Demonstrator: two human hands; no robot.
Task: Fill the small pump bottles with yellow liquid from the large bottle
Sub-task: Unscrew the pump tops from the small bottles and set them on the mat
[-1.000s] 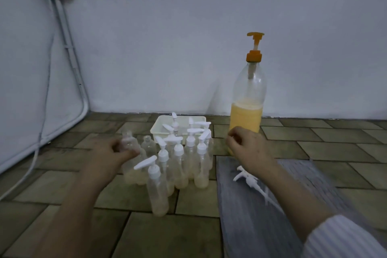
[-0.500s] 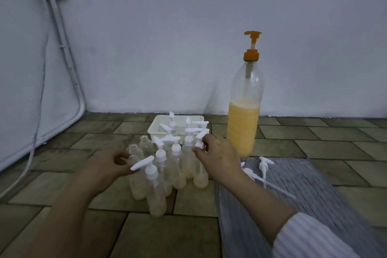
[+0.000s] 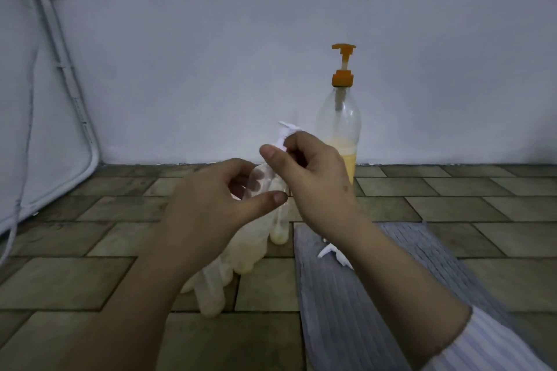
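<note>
A small clear pump bottle (image 3: 261, 181) is lifted in front of me, held around its body by my left hand (image 3: 223, 205). My right hand (image 3: 313, 181) pinches its white pump head (image 3: 284, 134) at the neck. Behind my right hand stands the large clear bottle (image 3: 339, 126) with an orange pump, yellow liquid filling its lower part. Several other small bottles (image 3: 241, 253) stand on the floor under my left arm, mostly hidden by it.
A grey striped mat (image 3: 346, 310) lies on the tiled floor at the right, with a loose white pump (image 3: 331, 253) on it. A white wall with a pipe and a cable runs behind and to the left.
My right hand took a small bottle by its pump from the group and raised it. My left hand came up and closed around its body. The view now hides the white tray.
</note>
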